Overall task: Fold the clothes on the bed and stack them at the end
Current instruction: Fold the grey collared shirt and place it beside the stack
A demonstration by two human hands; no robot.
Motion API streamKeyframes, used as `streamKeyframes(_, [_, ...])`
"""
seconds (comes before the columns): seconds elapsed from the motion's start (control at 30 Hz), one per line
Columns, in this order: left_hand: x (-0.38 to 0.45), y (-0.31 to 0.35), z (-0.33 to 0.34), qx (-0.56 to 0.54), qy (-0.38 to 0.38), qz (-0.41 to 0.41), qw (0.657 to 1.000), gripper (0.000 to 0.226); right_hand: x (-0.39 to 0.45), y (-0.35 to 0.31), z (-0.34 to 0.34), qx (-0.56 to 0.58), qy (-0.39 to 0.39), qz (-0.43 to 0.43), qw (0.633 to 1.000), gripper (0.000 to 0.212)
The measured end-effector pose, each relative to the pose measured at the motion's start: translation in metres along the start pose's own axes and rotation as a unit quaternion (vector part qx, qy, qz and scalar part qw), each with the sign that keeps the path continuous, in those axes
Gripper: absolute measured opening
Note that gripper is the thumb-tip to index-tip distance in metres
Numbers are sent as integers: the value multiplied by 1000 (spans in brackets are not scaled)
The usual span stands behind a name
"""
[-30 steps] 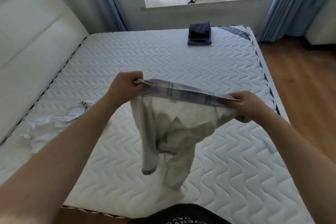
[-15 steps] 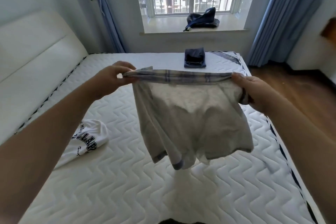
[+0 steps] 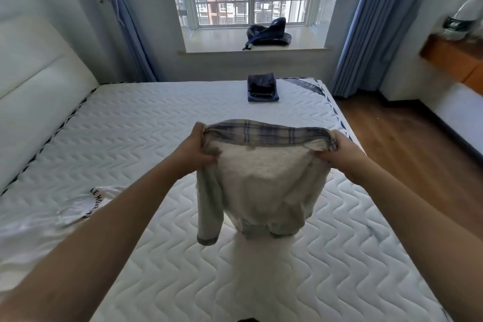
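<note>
From the head camera, the only view I have, I see two hands, both raised over the bed (image 3: 130, 139) and both closed on one grey garment (image 3: 261, 183). The left hand (image 3: 198, 150) grips its left top corner, fingers curled into the cloth; the right hand (image 3: 339, 157) grips the right top corner the same way. Most of the fingertips are buried in the fabric, so I cannot count them. The garment hangs in the air between the hands, clear of the mattress, with a plaid band (image 3: 269, 132) along its top edge. One sleeve-like strip with a darker cuff dangles at its lower left; the lower hem is bunched and I cannot make out the garment's full shape, though it looks like a top held inside out.

I count three other pieces of cloth. One folded dark blue garment (image 3: 262, 88) lies at the far end of the bed, well apart from the hands. One white shirt (image 3: 78, 204) with black lettering lies crumpled on the left of the mattress, partly hidden behind my left forearm, its print only partly readable. One dark bag or bundle (image 3: 269, 34) sits on the window sill (image 3: 214, 39); I cannot tell which.

Two blue curtains flank the window. At the right edge, a wooden shelf is cut off and blurred.
</note>
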State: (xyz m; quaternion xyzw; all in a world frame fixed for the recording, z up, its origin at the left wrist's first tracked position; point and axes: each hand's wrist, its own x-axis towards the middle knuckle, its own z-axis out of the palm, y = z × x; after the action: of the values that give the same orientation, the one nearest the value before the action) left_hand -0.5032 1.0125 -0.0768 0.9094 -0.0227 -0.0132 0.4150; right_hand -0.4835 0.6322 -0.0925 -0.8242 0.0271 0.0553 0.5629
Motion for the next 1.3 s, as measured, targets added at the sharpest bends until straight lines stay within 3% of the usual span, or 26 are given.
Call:
streamKeyframes(0.13, [0,-13,-13,58,-9,58,997,54,2,9,-5,46,83,-14,995,27])
streamKeyframes(0.33, [-3,-21,-11,-56,137,62,987,39,-9,3,-1,32,162,-144,976,34])
streamKeyframes(0.6, [-15,-13,-14,-135,148,105,974,43,-16,3,1,-51,156,-209,964,47])
streamKeyframes(0.73, [-18,-15,-17,-147,118,61,980,23,-18,7,4,-13,108,-195,975,56])
streamKeyframes(0.83, [-22,-17,-16,-159,97,20,982,23,-16,12,3,39,80,-169,982,50])
streamKeyframes(0.93, [-28,-18,-17,-187,62,23,980,18,-15,18,-2,91,33,-134,986,36])
streamKeyframes(1.03, [-35,-19,-19,-211,33,35,976,12,-17,24,-9,134,-18,-103,985,39])
streamKeyframes(1.17, [-40,-22,-16,-217,28,40,975,23,-25,28,-15,103,-78,-79,988,31])
streamKeyframes(1.23, [-39,-27,-14,-185,68,36,980,29,-32,23,-14,106,-99,-81,986,59])
streamKeyframes(1.3, [-38,-32,-14,-145,124,38,981,27,-30,24,-12,181,-122,-54,974,87])
